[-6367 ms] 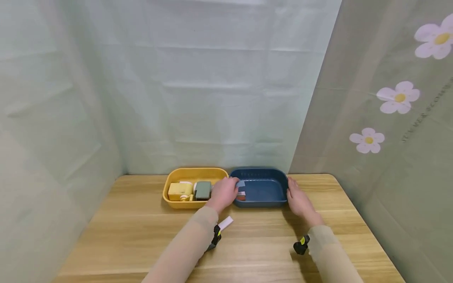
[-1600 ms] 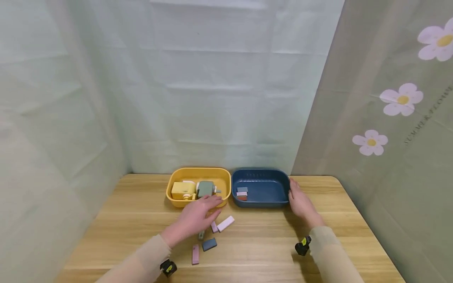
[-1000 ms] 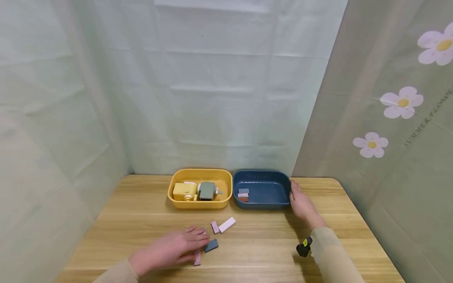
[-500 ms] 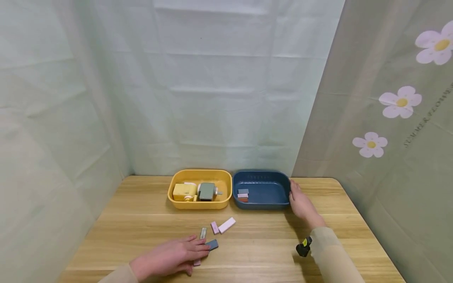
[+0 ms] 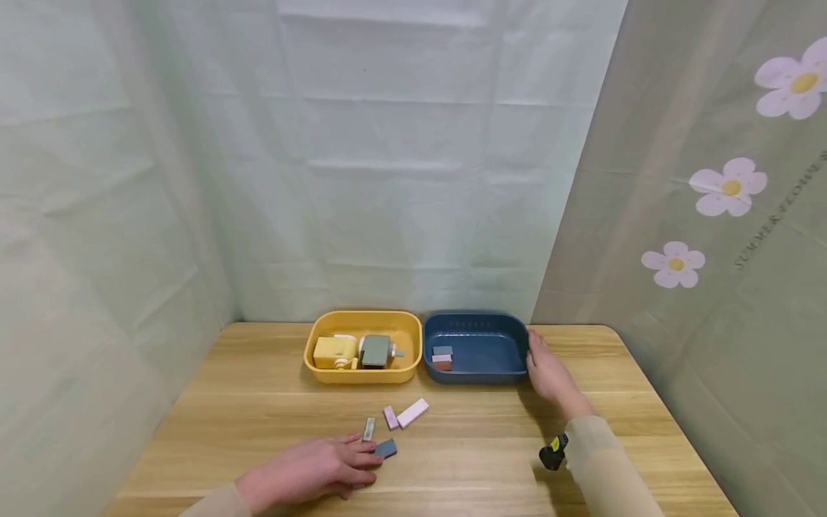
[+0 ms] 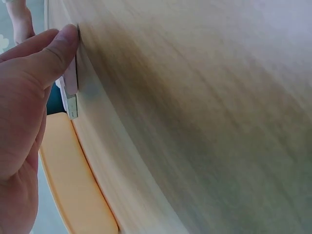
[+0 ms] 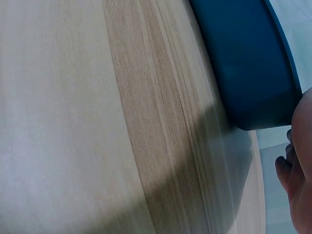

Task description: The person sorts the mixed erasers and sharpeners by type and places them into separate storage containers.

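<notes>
Pale green cloth (image 5: 400, 179) is hung behind a wood-grained tabletop (image 5: 491, 445), with white, yellow-centred flowers (image 5: 728, 187) printed at the right. On that tabletop, the fingers of the left hand (image 5: 316, 470) are lowered over a flat pink block (image 5: 362, 485), which is now almost wholly covered, though more of it was exposed half a second ago; whether it is pinched cannot be told. By those fingertips a flat slate-blue block (image 5: 388, 449) is seen, partly overlapped. Just beyond are laid a slim grey-green block (image 5: 369, 429), a short lilac block (image 5: 390, 418) and a longer pale-pink block (image 5: 413, 413). The fingers of the right hand (image 5: 552, 373) are kept straight against the right end of a navy-blue oblong tray (image 5: 487, 352), unchanged from before, with nothing grasped. In its left corner three small blocks (image 5: 442, 358), blue, pale pink and reddish brown, are held; the left hand was seen above that end six seconds ago and has since been withdrawn towards the near side. Alongside, in a mustard-yellow oblong tray (image 5: 408, 332), a yellow boxy object (image 5: 332, 352) and a green boxy object (image 5: 376, 352) are contained, as earlier.
</notes>
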`<state>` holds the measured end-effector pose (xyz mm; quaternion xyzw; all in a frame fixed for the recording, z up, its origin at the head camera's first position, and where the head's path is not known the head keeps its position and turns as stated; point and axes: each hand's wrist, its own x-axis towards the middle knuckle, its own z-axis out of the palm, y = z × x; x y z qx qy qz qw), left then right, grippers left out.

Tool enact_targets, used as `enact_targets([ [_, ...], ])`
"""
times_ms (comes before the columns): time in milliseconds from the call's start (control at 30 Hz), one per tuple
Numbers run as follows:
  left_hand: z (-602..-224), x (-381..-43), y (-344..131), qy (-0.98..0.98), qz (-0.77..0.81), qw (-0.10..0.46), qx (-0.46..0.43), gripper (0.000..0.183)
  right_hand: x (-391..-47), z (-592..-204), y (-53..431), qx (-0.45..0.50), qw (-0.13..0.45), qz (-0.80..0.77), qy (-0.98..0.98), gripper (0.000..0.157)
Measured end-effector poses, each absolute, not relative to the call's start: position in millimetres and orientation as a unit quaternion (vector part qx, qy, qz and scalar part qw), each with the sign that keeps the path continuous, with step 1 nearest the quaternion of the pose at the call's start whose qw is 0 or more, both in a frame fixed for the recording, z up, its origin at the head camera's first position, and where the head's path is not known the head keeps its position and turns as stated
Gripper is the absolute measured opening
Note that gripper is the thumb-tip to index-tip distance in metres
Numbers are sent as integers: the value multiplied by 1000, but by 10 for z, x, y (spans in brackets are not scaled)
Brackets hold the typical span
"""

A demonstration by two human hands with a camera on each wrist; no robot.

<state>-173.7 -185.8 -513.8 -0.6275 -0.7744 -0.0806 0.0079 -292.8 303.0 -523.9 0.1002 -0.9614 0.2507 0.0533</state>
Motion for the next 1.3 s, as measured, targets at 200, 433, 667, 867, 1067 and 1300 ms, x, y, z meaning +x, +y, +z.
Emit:
enact_targets([
  [200, -5173, -1738, -1879, -771, -94, 19, -630, 37, -2922, -5257, 3039, 99, 53, 250, -962, 55],
  [433, -5167, -1744, -1889, -771, -98, 10, -629, 35, -2924, -5252, 3046, 95, 52, 251, -962, 55],
  [667, -5196, -1746, -1892, -772, -96, 14, -628, 32, -2924, -5261, 3048, 104, 56, 246, -962, 55],
  [867, -5220, -1733, -1886, -772, -90, 37, -628, 28, -2918, -5244, 3029, 107, 63, 248, -961, 55],
  [1067, -5221, -1710, -1870, -769, -86, 63, -630, 25, -2912, -5222, 3032, 103, 55, 246, -962, 55],
  [1300, -5215, -1704, -1847, -768, -93, 71, -630, 15, -2939, -5235, 3037, 100, 49, 245, -963, 55],
])
